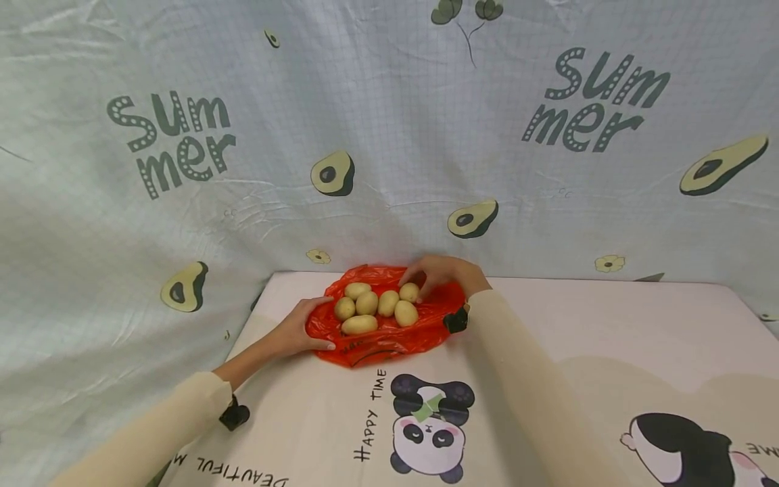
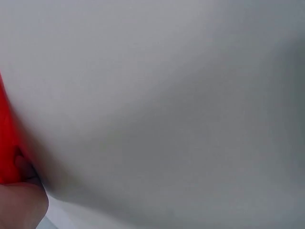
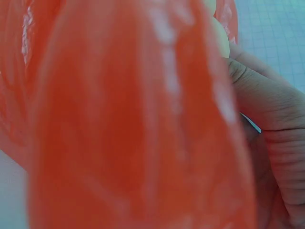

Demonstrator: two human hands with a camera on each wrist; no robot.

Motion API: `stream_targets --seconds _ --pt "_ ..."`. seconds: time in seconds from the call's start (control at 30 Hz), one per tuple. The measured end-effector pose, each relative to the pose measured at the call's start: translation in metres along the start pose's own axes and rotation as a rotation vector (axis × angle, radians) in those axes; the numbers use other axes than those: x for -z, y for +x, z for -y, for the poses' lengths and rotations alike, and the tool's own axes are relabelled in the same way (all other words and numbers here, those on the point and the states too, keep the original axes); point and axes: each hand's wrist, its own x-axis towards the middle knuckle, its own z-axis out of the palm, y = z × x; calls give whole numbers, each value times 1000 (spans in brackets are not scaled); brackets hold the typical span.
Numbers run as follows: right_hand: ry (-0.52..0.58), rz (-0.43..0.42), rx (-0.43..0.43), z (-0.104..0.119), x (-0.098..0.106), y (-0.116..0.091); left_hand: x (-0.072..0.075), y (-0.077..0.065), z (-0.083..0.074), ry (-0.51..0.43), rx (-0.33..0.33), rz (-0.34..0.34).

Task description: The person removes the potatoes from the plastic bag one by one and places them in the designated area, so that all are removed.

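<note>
A red plastic bag (image 1: 389, 348) lies spread on the table with several small yellow potatoes (image 1: 367, 303) resting on it. At the bag's left edge my left hand (image 1: 298, 329) touches it, thumb and fingers spread wide apart. My right hand (image 1: 439, 272) reaches over the back right and pinches a potato (image 1: 410, 293) between thumb and fingers. In the right wrist view a raised fold of the red bag (image 3: 143, 124) hides most of the right hand (image 3: 267, 109). The left wrist view catches only part of the left hand (image 2: 21, 202) against the red bag (image 2: 7, 143).
The table (image 1: 584, 325) has a pale cover with a printed panda (image 1: 429, 439) and lettering. A curtain (image 1: 389, 122) with avocado and "summer" prints hangs right behind the table. Black wrist cameras sit by both cuffs.
</note>
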Motion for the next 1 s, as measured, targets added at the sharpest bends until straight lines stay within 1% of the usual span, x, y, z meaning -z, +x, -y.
stream_targets --seconds 0.2,0.3,0.43,0.53,0.63,0.8,1.0 --pt "19 5 -3 1 0 0 1 -1 2 -9 -7 -14" --pt "5 -6 -3 3 1 -2 1 -1 4 -20 8 -8" --pt "-19 -40 27 5 3 -7 2 -1 4 -40 45 10" --pt "22 -56 44 5 3 -11 3 -1 4 -47 59 16" --pt "55 -63 46 5 4 -16 2 -1 4 -47 56 20" --pt "65 -61 45 6 6 -24 2 -1 4 -47 57 16" --pt "8 -45 71 8 8 -32 4 -1 4 -43 67 29"
